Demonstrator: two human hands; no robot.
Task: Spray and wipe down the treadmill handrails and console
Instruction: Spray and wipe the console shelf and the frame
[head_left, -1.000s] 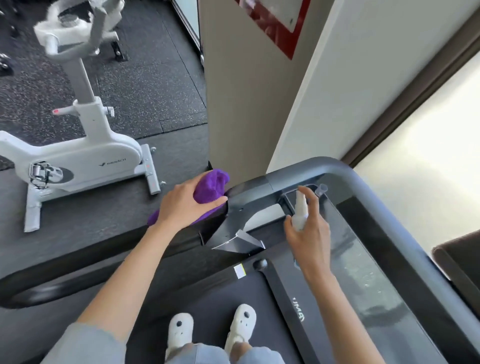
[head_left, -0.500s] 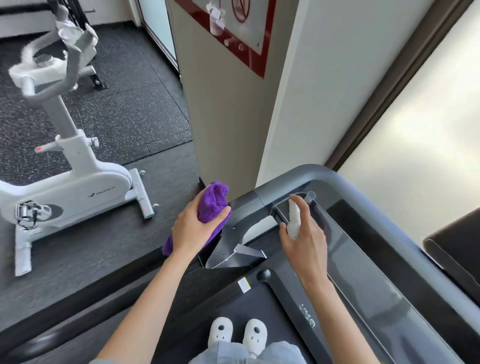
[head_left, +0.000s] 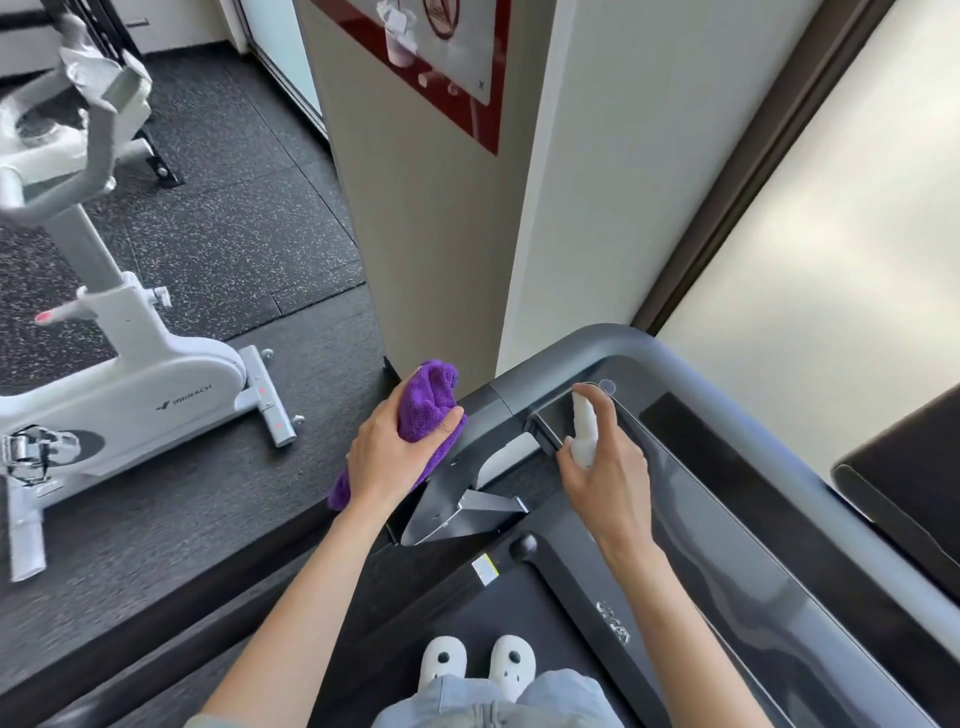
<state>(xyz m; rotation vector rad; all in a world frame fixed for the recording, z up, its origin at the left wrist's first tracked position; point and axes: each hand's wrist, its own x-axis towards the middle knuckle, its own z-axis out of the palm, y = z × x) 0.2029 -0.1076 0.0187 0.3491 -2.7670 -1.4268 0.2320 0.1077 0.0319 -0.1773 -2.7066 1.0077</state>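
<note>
My left hand (head_left: 387, 457) grips a purple cloth (head_left: 428, 402) and presses it onto the treadmill's left handrail (head_left: 483, 410), close to the front corner. My right hand (head_left: 608, 467) holds a small white spray bottle (head_left: 584, 431) over the left end of the dark glossy console (head_left: 727, 519), with a finger on top of its nozzle. The grey rail (head_left: 623, 340) curves around the front of the console. Part of the cloth hangs below my left wrist.
A white exercise bike (head_left: 130, 384) stands on the dark rubber floor to the left. A beige pillar (head_left: 431, 234) with a red-framed sign rises just ahead of the treadmill. A frosted window (head_left: 831, 260) fills the right. My white shoes (head_left: 475, 670) stand on the belt.
My left hand has slid the cloth forward along the handrail towards the corner. The right hand keeps the bottle over the console's left end. My view has tilted upward.
</note>
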